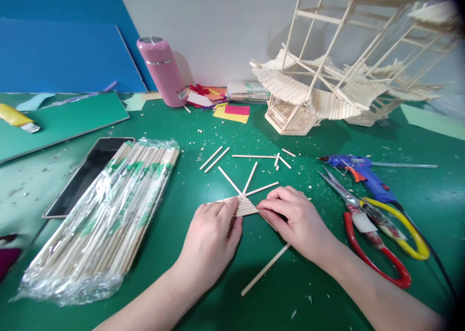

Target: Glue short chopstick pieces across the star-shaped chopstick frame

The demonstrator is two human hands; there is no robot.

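Note:
A small fan-shaped piece of wooden sticks (246, 206) lies on the green table, with thin sticks spreading out from its top. My left hand (214, 229) grips the left part of this piece, fingers bent over it and thumb along its lower edge. At its right corner, my right hand (296, 222) has thumb and forefinger pinched together; whatever is between the fingertips is too small to make out. A longer loose stick (263, 271) runs out from under my right hand. Short cut sticks (214, 159) and another thin stick (254, 156) lie beyond the hands.
On the left, a bag of sticks (109, 215) overlaps a dark tablet (87, 176). At the right are a blue glue gun (366, 176), red-handled scissors (374, 244) and yellow-handled cutters (403, 224). Behind stand a pink bottle (163, 72) and a stick-built model (308, 89).

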